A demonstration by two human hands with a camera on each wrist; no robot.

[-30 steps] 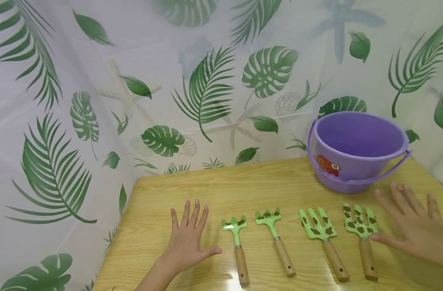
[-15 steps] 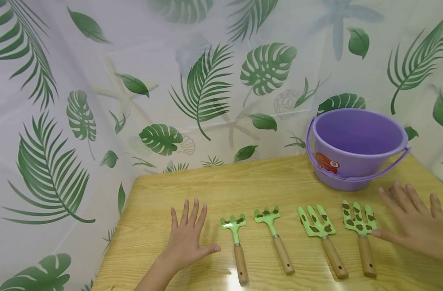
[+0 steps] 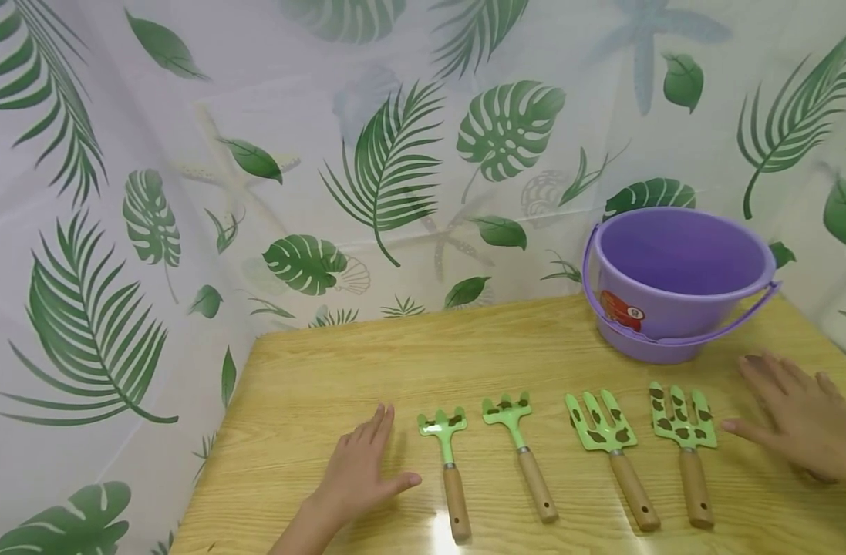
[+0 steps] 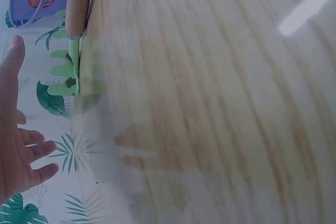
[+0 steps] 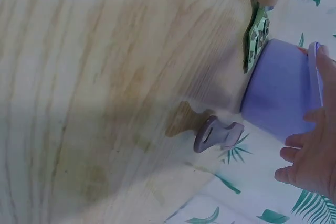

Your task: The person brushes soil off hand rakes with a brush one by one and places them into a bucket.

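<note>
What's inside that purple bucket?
Looking into the purple bucket from the head view, I see only smooth purple inner wall. Its near side hides the bottom, so anything lying there can't be seen.

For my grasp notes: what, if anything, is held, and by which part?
Nothing is held: the left hand is empty beside a green, wooden-handled rake, the right hand empty beside a green, wooden-handled fork.

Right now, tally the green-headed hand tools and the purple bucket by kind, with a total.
Rakes: 2
Forks: 2
Bucket: 1
Total: 5
</note>
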